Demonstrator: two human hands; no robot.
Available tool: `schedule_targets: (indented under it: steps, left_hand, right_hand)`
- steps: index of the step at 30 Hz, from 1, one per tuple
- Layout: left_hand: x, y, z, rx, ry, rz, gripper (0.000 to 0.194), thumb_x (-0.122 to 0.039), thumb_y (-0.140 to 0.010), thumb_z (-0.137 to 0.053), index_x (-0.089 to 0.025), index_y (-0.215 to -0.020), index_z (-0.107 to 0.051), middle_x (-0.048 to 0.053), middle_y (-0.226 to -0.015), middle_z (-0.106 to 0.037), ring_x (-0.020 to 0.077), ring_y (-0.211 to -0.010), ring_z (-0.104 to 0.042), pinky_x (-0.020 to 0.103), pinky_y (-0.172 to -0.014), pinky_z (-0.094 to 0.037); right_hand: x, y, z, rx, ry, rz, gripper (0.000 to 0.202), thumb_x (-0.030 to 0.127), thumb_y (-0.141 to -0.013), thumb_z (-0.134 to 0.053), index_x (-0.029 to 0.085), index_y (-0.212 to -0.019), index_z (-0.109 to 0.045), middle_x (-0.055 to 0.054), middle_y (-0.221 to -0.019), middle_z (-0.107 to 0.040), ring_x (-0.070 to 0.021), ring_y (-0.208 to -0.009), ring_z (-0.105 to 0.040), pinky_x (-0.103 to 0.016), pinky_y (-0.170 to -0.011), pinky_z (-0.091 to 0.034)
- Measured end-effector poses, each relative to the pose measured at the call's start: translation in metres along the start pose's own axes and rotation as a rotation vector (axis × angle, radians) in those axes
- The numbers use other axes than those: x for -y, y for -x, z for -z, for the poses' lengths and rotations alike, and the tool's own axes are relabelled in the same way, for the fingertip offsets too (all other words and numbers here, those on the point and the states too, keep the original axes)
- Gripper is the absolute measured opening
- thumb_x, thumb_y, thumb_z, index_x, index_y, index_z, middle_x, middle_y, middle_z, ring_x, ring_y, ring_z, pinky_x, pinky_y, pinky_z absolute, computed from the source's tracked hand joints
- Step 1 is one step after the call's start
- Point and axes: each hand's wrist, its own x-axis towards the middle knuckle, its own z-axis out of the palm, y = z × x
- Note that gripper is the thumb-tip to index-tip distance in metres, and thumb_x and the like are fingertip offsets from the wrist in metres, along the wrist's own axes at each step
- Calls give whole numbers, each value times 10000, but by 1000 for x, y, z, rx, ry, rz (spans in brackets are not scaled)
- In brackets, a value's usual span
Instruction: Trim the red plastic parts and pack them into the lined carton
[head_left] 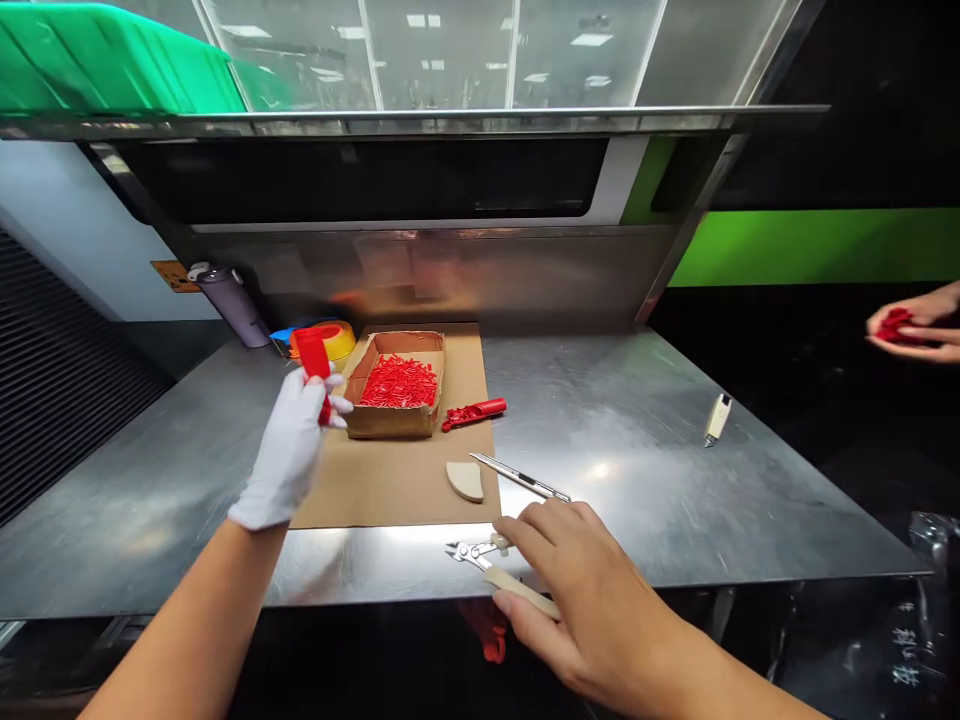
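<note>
My left hand point(289, 445), in a white glove, grips a red plastic part point(313, 355) upright, left of a cardboard box point(391, 422) that holds several small red pieces point(397, 382). My bare right hand point(574, 575) is closed around the pale handles of small cutters point(472, 553) at the table's front edge, their jaws parted and pointing left. Just beyond that hand lies a slim silver knife point(521, 477). Another red part point(476, 412) rests right of the box, and a beige quarter-round piece point(465, 481) sits on the cardboard sheet point(375, 495).
A purple bottle point(234, 308) and yellow tape point(341, 340) stand at the back left of the metal table point(600, 400). Farther right lies a cream cutter point(718, 418). A green bin point(112, 60) is on the shelf above. Another person's hands point(919, 325) hold red pieces at far right.
</note>
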Motion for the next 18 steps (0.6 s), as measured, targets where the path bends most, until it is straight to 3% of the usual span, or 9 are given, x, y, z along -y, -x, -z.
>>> schedule_targets:
  steps: [3, 5, 8, 12, 18]
  left_hand:
    - [10, 43, 7, 51, 227, 225, 343, -313, -1014, -308, -141, -1204, -536, 86, -992, -552, 169, -782, -539, 294, -649, -483]
    - [14, 69, 8, 24, 458, 447, 323, -253, -1012, -340, -122, -1214, -557, 92, -994, -563, 162, -772, -570, 292, -640, -517]
    - [18, 98, 11, -33, 639, 633, 300, -218, -998, -416, -101, -1228, -570, 93, -996, -572, 169, -780, -590, 295, -632, -541]
    - [25, 120, 17, -7, 709, 697, 346, -304, -978, -523, -107, -1257, -573, 105, -1019, -579, 189, -847, -587, 314, -675, -553]
    - [33, 135, 21, 2, 733, 711, 400, -373, -910, -648, -139, -1232, -606, 85, -960, -591, 183, -817, -570, 316, -681, -537]
  right_hand:
    - [-5, -5, -1, -5, -59, 15, 303, 259, -895, -559, 202, -1192, -584, -88, -1065, -588, -258, -964, -519, -471, -883, -409]
    - [-3, -9, -4, 17, -69, 21, 317, 257, -899, -555, 198, -1210, -572, -98, -1088, -585, -265, -971, -521, -475, -871, -417]
    - [4, -17, -11, 71, -58, 14, 299, 263, -891, -570, 201, -1183, -577, -93, -1088, -580, -268, -948, -521, -465, -829, -431]
    - [14, -24, -18, 123, -19, 28, 289, 256, -874, -592, 202, -1158, -582, -90, -1101, -572, -273, -949, -520, -459, -819, -438]
    - [25, -29, -22, 159, 19, 44, 271, 261, -881, -591, 207, -1147, -594, -90, -1081, -573, -275, -934, -535, -460, -813, -441]
